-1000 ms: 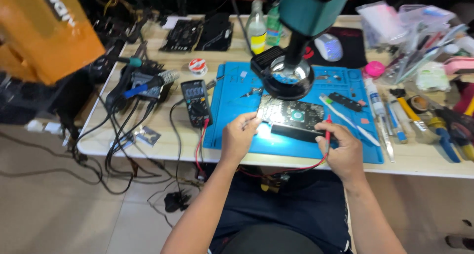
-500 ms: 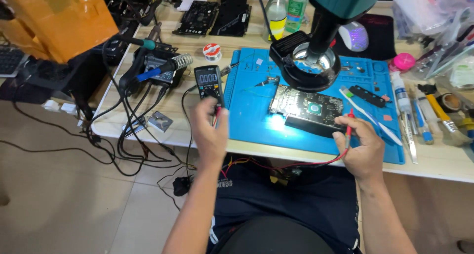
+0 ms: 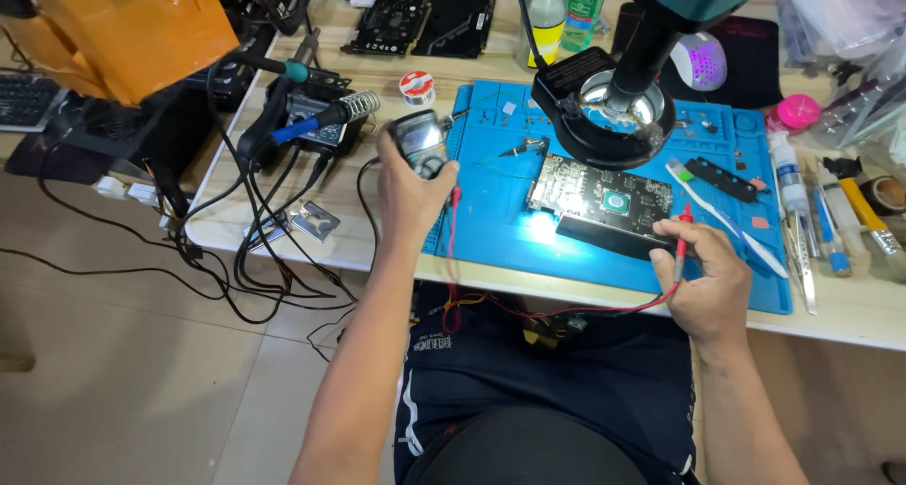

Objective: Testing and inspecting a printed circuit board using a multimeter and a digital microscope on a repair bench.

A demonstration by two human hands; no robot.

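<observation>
— What's off to the left?

— Pale tiled floor [image 3: 123, 391] with black cables trailing down from the light wooden table [image 3: 377, 249], and a translucent orange plastic box [image 3: 132, 27] at the corner. A blue-handled soldering iron [image 3: 311, 122] sits in its stand.

— And the hands?

— The left hand [image 3: 411, 188] is wrapped around a small black handheld multimeter [image 3: 422, 141], at the left edge of the blue silicone work mat [image 3: 491, 211]. On the mat lies a green rectangular circuit board [image 3: 599, 192] under a black ring-lit microscope [image 3: 613, 108]. The right hand [image 3: 703, 282] pinches a thin red test probe [image 3: 681, 235], just beside the board.
</observation>
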